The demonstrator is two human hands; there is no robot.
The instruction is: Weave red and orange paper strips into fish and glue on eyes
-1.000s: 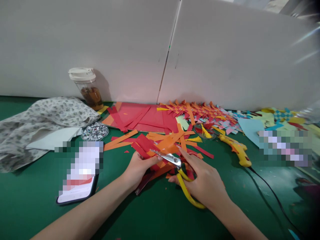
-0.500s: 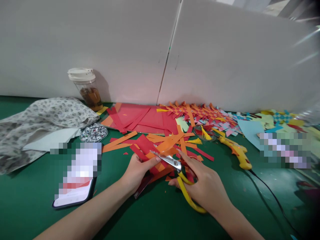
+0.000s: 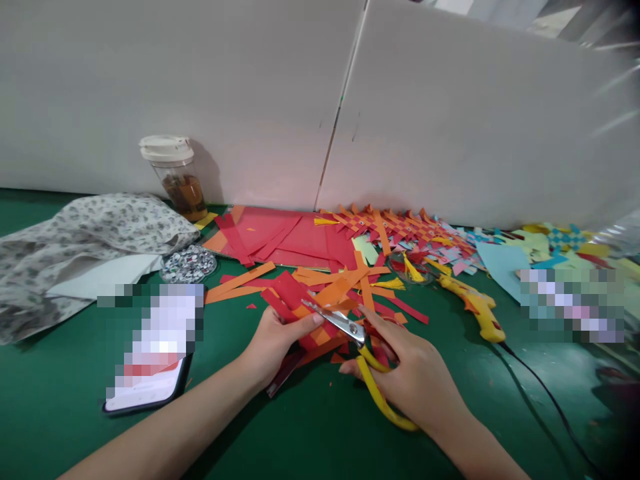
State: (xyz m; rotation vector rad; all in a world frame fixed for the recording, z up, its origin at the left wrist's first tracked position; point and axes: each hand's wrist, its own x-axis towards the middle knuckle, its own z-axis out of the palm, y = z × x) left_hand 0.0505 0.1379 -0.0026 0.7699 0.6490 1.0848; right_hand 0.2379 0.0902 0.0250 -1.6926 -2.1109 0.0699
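Observation:
My left hand (image 3: 275,343) pinches a woven piece of red and orange paper strips (image 3: 289,290), its thumb pressed on top. Around my right hand (image 3: 417,370) curve the yellow handles of a pair of scissors (image 3: 383,399), and the hand is closed on them. The silver blades point up and left across the woven paper, close to the left thumb and over an orange strip (image 3: 343,285). The underside of the woven piece and most of the left fingers are hidden.
A phone (image 3: 155,360) lies at left beside patterned cloth (image 3: 125,223) and a dish of googly eyes (image 3: 187,265). Behind stands a lidded drink cup (image 3: 177,180). Woven fish-like pieces (image 3: 395,228) lie at the back. A yellow glue gun (image 3: 475,307) trails its cord at right.
The scissor blades look closer together on the orange strip than before. Both hands stay in nearly the same place, and the view has shifted slightly.

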